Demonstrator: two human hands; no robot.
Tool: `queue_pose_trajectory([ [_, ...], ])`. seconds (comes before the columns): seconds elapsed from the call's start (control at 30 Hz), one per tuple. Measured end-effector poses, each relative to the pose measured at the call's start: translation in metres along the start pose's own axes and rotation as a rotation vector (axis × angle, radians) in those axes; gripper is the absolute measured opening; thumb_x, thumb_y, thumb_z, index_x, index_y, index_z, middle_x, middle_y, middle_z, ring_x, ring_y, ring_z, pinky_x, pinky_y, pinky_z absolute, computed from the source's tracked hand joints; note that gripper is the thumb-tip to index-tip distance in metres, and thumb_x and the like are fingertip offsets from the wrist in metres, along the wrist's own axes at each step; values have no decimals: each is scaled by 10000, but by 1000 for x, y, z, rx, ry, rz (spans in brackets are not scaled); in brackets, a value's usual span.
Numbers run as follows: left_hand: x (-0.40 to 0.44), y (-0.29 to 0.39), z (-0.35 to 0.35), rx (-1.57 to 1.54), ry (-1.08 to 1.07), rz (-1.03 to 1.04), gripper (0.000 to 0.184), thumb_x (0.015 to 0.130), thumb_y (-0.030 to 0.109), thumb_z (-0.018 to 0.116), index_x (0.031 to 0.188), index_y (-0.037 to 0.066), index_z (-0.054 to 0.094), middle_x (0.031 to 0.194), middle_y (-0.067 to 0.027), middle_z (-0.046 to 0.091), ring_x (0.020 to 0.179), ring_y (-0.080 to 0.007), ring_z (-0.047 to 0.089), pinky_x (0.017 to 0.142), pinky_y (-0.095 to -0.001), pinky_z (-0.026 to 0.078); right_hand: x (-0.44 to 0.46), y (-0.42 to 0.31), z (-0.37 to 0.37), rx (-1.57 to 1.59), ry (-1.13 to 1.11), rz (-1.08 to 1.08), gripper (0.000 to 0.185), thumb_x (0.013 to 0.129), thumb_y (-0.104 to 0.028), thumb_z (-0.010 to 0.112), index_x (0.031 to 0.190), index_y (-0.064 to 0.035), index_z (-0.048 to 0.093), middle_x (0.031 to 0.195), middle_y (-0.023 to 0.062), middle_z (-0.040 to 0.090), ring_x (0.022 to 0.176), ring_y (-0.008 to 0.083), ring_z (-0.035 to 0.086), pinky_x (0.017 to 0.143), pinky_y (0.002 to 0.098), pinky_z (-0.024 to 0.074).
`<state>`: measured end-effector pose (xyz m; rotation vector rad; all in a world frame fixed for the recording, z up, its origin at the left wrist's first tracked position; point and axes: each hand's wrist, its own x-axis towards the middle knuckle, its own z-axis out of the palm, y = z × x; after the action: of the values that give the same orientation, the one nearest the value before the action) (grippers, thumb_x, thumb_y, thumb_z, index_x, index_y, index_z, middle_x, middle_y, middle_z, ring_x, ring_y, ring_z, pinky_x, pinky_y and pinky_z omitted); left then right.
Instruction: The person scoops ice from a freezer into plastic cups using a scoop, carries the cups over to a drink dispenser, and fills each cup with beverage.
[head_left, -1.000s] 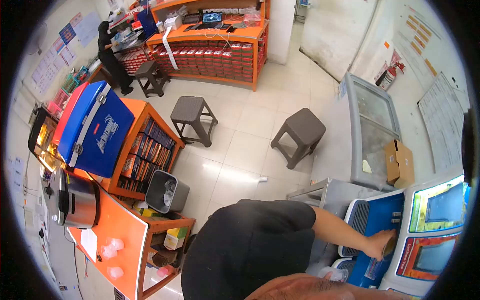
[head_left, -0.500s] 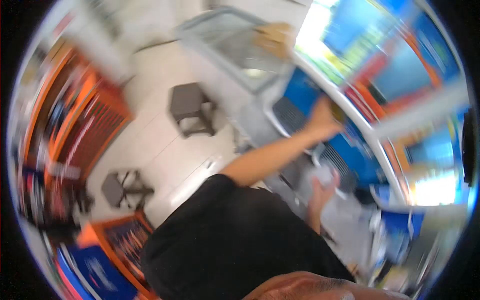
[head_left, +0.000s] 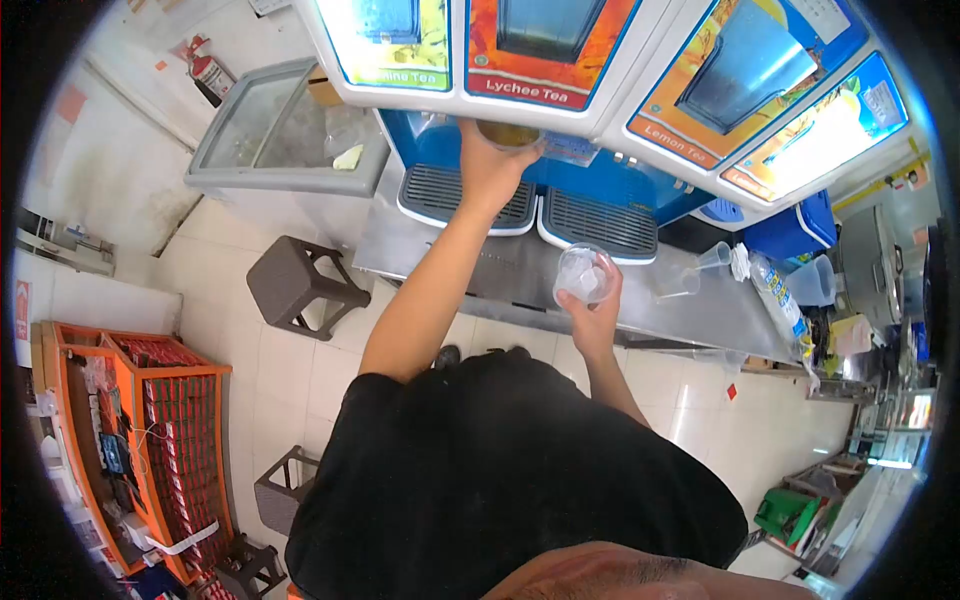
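My left hand (head_left: 492,172) is raised under the lychee tea dispenser (head_left: 540,45), its fingers wrapped round a cup (head_left: 508,134) with yellowish-brown contents. Lower and to the right, my right hand (head_left: 597,305) grips a clear plastic cup (head_left: 582,276) that holds what looks like ice. That cup is in front of the right drip tray (head_left: 600,226). Below the cup in my left hand lies the left drip tray (head_left: 430,195).
A steel counter (head_left: 400,250) runs under the dispensers, with clear cups (head_left: 714,256) and a bottle (head_left: 775,290) at its right. At the left stand a chest freezer (head_left: 290,125), a brown stool (head_left: 290,285) and an orange shelf (head_left: 135,400).
The view has swung right, bringing the dispensers to the top centre. My right hand and its cup have come fully into view. My left hand still holds its cup under the dispenser.
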<state>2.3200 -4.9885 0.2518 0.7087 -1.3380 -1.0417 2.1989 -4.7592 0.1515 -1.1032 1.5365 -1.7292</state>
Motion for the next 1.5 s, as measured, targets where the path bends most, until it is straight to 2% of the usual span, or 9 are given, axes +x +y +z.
queue_pose_trajectory([
  [0.23,3,-24,-4,46,29,45,935,635,126,936,1374,-18,382,1323,-217,553,1252,-333,559,1094,-422,434,-12,-14,-2,-30,47,36,850,770,-129,842,1473,-13,379,1364,149,480,1285,261,489,1074,407,430],
  [0.3,0,12,-8,-44,-100,-67,833,735,38,836,1421,-21,368,1417,-211,514,1319,-316,514,1135,-396,390,-14,-8,-6,-95,64,-20,853,761,-127,849,1469,-5,389,1370,150,476,1297,265,479,1093,411,413],
  [0.37,-3,-6,-4,55,89,72,816,676,9,858,1361,-41,416,1272,-195,600,1182,-309,602,1062,-397,460,-16,-9,-4,-34,78,-2,877,745,-117,857,1474,9,387,1381,152,472,1309,269,467,1120,417,382],
  [0.43,-2,-4,-5,-23,39,62,797,661,-2,856,1331,-45,426,1244,-185,606,1169,-299,607,1053,-393,468,-19,-17,-6,-73,88,17,885,738,-108,856,1477,15,385,1388,155,468,1316,272,461,1133,420,365],
  [0.53,-3,-6,-7,-16,42,-81,769,654,-7,855,1299,-45,438,1253,-186,596,1177,-290,603,1044,-384,475,-24,-15,-11,-135,94,11,870,734,-91,844,1473,11,395,1398,159,458,1332,279,446,1145,420,351],
  [1.03,0,-2,-9,-37,6,-96,785,681,-8,862,1334,-37,428,1259,-182,608,1179,-278,612,1041,-375,482,-31,-12,-10,-76,141,16,886,736,-126,859,1475,13,390,1404,155,448,1346,271,427,1153,410,333],
  [1.23,-1,2,-9,1,32,43,820,687,-4,874,1363,-42,412,1252,-181,610,1171,-279,614,1042,-370,482,-36,-18,-9,-126,128,25,890,746,-147,858,1479,21,381,1406,161,440,1344,281,430,1147,421,340],
  [1.43,-7,6,-15,16,-11,-52,824,675,2,894,1354,-41,428,1274,-178,600,1175,-281,605,1051,-383,474,-40,-16,-10,-115,128,21,888,754,-163,864,1476,21,381,1404,165,438,1339,280,432,1143,420,347],
  [1.5,-10,1,-15,-37,11,21,718,694,-3,872,1300,-39,489,1213,-162,634,1106,-257,636,987,-366,509,-39,-16,-9,-101,125,22,886,757,-167,864,1476,21,380,1403,164,438,1336,279,435,1140,419,352],
])
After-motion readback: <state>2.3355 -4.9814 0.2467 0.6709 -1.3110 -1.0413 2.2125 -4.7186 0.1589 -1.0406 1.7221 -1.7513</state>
